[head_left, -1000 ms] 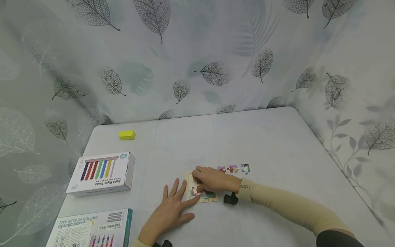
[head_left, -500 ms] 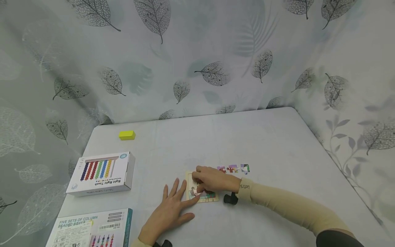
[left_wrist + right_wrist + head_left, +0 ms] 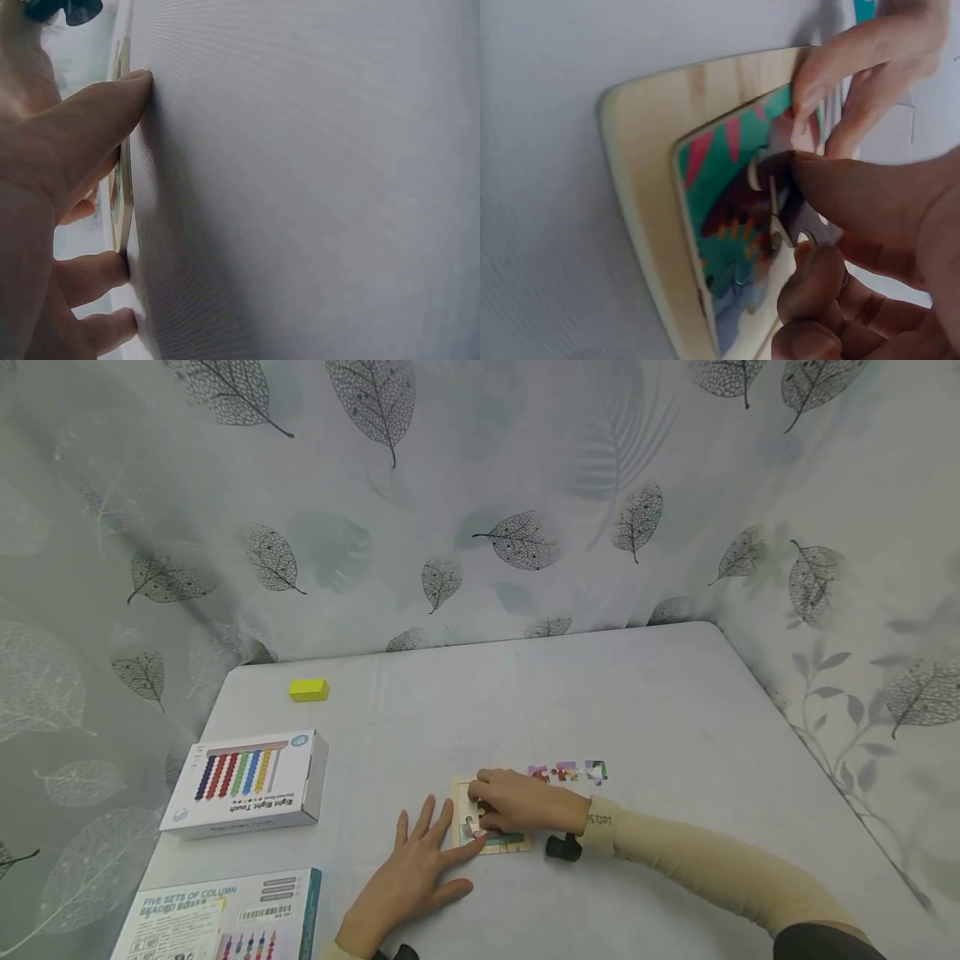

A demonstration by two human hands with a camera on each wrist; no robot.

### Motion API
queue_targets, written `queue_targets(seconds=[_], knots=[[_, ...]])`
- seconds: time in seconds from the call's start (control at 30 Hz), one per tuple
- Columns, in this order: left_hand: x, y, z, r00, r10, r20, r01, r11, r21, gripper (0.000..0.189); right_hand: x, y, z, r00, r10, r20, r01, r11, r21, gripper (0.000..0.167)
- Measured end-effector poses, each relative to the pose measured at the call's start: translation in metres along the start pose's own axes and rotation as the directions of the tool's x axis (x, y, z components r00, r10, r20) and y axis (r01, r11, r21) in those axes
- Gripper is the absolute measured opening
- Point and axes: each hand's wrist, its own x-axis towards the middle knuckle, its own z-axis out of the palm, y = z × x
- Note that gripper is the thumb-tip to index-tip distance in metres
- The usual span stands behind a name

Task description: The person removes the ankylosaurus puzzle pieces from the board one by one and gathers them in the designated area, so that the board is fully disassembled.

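Note:
In the right wrist view, a jigsaw puzzle piece (image 3: 804,219) in dark purple tones is pinched between the thumb and fingers of my right hand (image 3: 531,802). It is held tilted at the assembled pieces in a wooden puzzle board (image 3: 646,180), which show a green and pink picture. My left hand (image 3: 416,878) lies spread at the board's near left corner. One of its straight fingers (image 3: 840,71) presses on the picture near the held piece, while its thumb and other fingertips reach the tabletop. The right hand covers much of the board in the head view.
Several loose puzzle pieces (image 3: 566,771) lie in a row just beyond the right hand. At the left stand a bead toy box (image 3: 247,781) and a second beaded-set box (image 3: 217,914). A yellow block (image 3: 309,690) sits at the back left of the white table (image 3: 637,710).
My right hand has shifted slightly to the right over the board, uncovering a little more of the picture. The left hand stays in place.

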Motion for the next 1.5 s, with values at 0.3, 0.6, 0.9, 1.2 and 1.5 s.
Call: queue_targets(seconds=[0.3,0.6,0.9,1.2,1.5], knots=[[0.0010,-0.0004,0.0020,1.000,-0.001,-0.004,0.001,1.000,0.020,0.054,-0.0010,-0.0027,-0.0045,1.000,0.010,-0.006,-0.010,1.000,0.020,0.019],[0.0005,0.0002,0.0022,1.000,0.001,-0.013,0.000,1.000,0.027,0.053,-0.0012,0.0007,-0.0006,0.997,-0.060,-0.048,0.061,0.997,0.039,0.014],[0.0002,-0.0003,0.0024,1.000,0.013,-0.024,-0.012,0.999,0.040,0.053,-0.0014,-0.0014,-0.0030,0.996,-0.082,0.039,0.078,0.994,0.082,0.014],[0.0003,-0.0001,0.0027,0.999,0.017,-0.033,-0.016,0.999,0.036,0.052,-0.0051,-0.0049,-0.0038,0.988,-0.146,0.045,0.148,0.988,-0.046,0.020],[-0.0001,0.0005,0.0023,0.999,0.016,-0.036,-0.015,1.000,0.025,0.052,-0.0065,0.0014,-0.0091,0.977,-0.193,0.093,0.195,0.981,-0.019,0.014]])
